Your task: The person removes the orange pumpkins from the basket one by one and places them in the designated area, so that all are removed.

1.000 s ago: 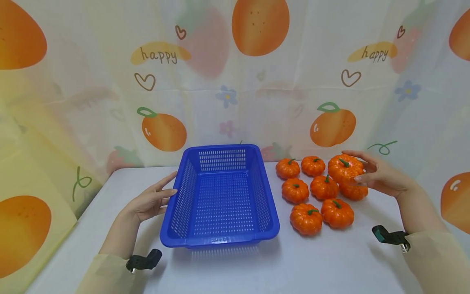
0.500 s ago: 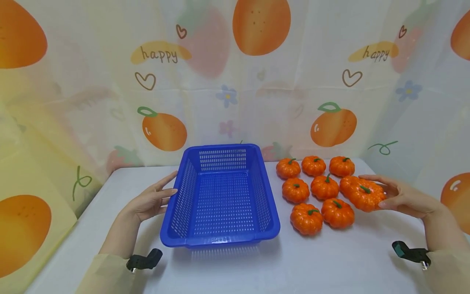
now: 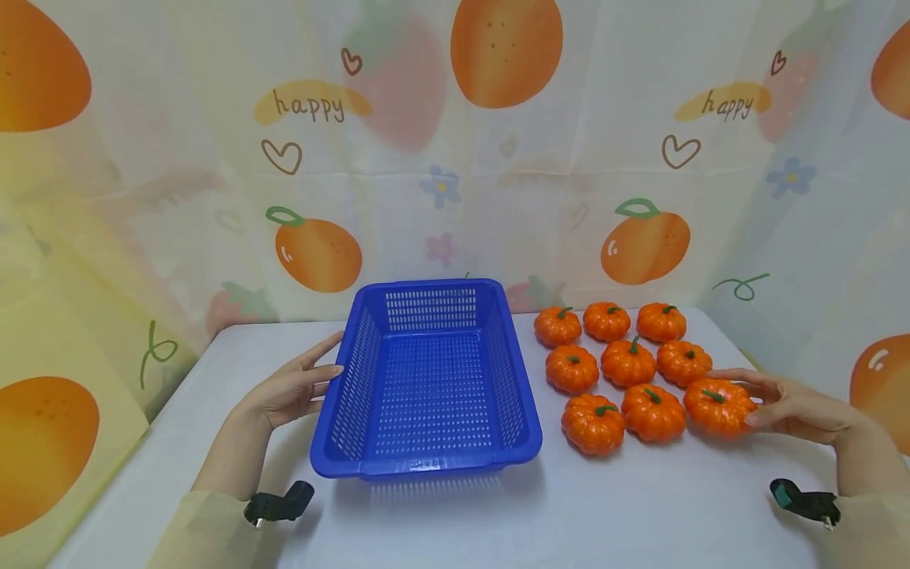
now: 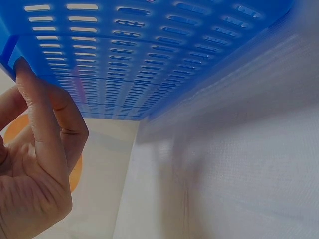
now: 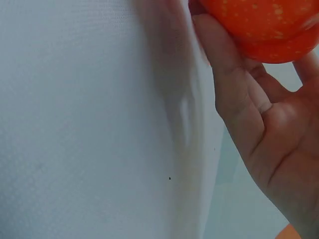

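Note:
A small orange toy pumpkin (image 3: 720, 408) with a green stem is at the near right corner of a pumpkin group. My right hand (image 3: 799, 407) grips it from the right side; whether it bears fully on the table cannot be told. In the right wrist view, the pumpkin (image 5: 269, 27) shows between thumb and fingers. My left hand (image 3: 291, 387) touches the left rim of a blue plastic basket (image 3: 426, 466) with loosely extended fingers. The left wrist view shows fingertips of the hand (image 4: 40, 139) against the perforated basket (image 4: 104, 59).
Several matching pumpkins stand in rows right of the basket, among them a middle one (image 3: 629, 363) and a near left one (image 3: 593, 425). They rest on a white-covered table (image 3: 569, 514). A fruit-print curtain (image 3: 455, 205) hangs behind the table's far edge.
My right hand has carried its pumpkin from above the far right pumpkins toward the near side, down to the front row's right end. The left hand and basket have stayed put.

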The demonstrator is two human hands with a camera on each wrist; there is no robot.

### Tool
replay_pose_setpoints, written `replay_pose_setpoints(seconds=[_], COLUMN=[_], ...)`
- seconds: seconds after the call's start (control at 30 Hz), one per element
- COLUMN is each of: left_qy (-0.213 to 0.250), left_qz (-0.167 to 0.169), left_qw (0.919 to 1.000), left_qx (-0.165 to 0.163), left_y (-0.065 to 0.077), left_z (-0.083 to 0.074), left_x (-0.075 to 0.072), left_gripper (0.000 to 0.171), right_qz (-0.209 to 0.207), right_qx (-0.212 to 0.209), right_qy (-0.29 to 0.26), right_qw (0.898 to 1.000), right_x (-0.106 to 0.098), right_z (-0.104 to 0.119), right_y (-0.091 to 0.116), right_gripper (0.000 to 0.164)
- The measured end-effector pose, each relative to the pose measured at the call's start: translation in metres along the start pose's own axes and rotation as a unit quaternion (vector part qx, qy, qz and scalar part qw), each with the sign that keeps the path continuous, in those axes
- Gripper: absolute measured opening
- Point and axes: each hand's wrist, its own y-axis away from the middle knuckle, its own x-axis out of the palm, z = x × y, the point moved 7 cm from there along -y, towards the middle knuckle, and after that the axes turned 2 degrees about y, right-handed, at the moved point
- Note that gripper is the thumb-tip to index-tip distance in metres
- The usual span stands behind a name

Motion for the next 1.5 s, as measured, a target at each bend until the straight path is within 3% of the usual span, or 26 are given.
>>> replay_pose_setpoints(seconds=[0.23, 0.57, 0.93, 1.1, 1.2, 1.33, 1.5], left_qy=[0.002, -0.001, -0.006, -0.001, 0.001, -0.019, -0.127], left_qz=[0.001, 0.0, 0.007, 0.012, 0.02, 0.025, 0.004], left_qw=[1.0, 1.0, 1.0, 0.9999, 0.9998, 0.9994, 0.9918], left_qx=[0.0, 0.0, 0.004, 0.003, 0.006, 0.013, 0.018], left_y=[0.001, 0.001, -0.004, -0.008, -0.01, -0.011, -0.005], left_z=[0.0, 0.001, 0.0, -0.002, -0.002, -0.002, -0.004], left_x=[0.001, 0.0, 0.001, 0.003, 0.005, 0.006, -0.003], left_gripper=[0.079, 0.08, 0.079, 0.079, 0.078, 0.078, 0.084], right_qz=[-0.011, 0.034, -0.007, -0.018, -0.04, -0.122, -0.267], right_qx=[0.046, 0.034, 0.068, 0.061, 0.061, 0.055, -0.014], right_qy=[0.021, -0.011, 0.043, 0.049, 0.053, 0.072, 0.097], right_qw=[0.999, 0.999, 0.997, 0.997, 0.996, 0.988, 0.959], right_x=[-0.004, 0.0, -0.007, -0.01, -0.012, -0.019, -0.029], right_z=[-0.01, -0.007, -0.014, -0.012, -0.012, -0.006, 0.03], right_y=[-0.002, -0.003, 0.005, 0.01, 0.016, 0.026, 0.032], right_gripper=[0.059, 0.056, 0.059, 0.059, 0.054, 0.042, 0.031])
